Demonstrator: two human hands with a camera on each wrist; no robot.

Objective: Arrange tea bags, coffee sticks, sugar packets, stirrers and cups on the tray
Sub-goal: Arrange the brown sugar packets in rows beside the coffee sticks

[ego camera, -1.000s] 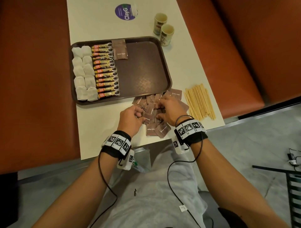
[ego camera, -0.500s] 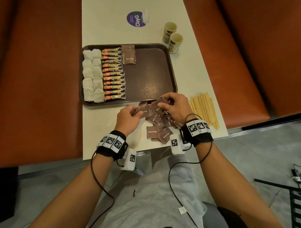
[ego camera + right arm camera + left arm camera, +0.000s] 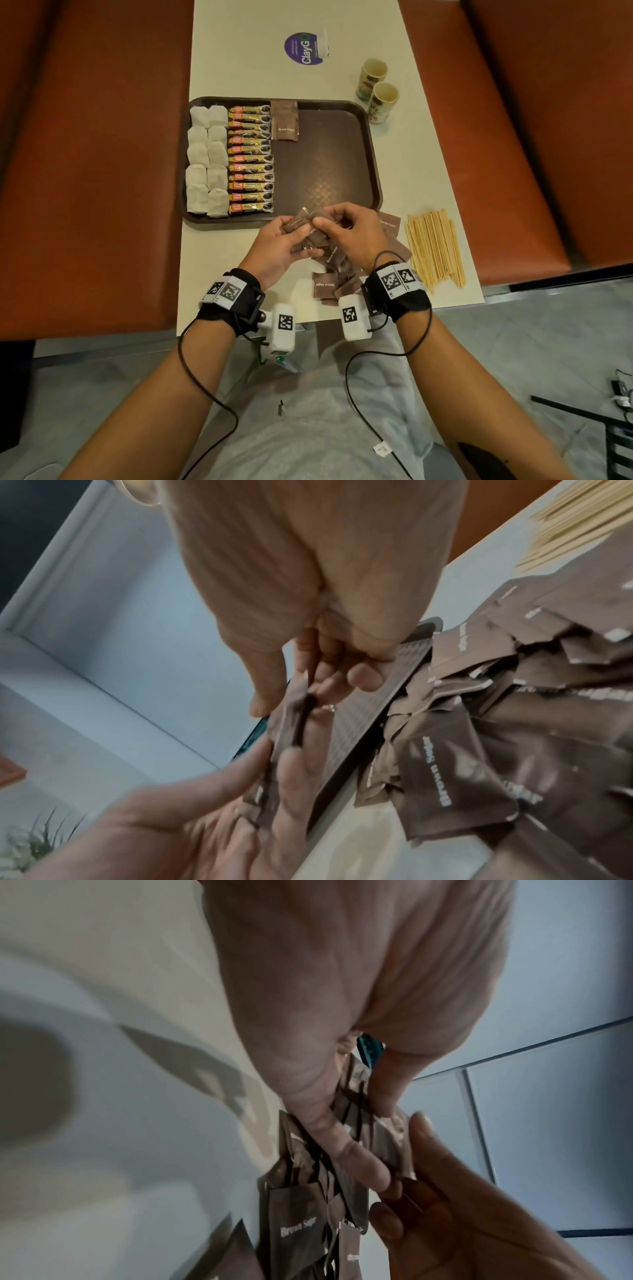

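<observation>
Presently a small stack of brown sugar packets (image 3: 310, 219) is held up just above the near edge of the tray (image 3: 346, 164), shared between both hands. Left hand (image 3: 279, 248): palm up, thumb and fingers closed around the stack from below. Right hand (image 3: 346, 233): thumb and fingertips pinching the top of the same stack; how many packets it contains is hard to judge, as the wrist views are blurred. Loose sugar packets (image 3: 334, 270) lie heaped on the table (image 3: 239, 61) beneath the hands. On the tray: tea bags (image 3: 207, 161) in two columns at left, coffee sticks (image 3: 251, 159) in a column beside them, two sugar packets (image 3: 285, 120) at the far edge. Stirrers (image 3: 435, 246) lie right of the heap. Two cups (image 3: 378, 94) stand beyond the tray's far right corner.
</observation>
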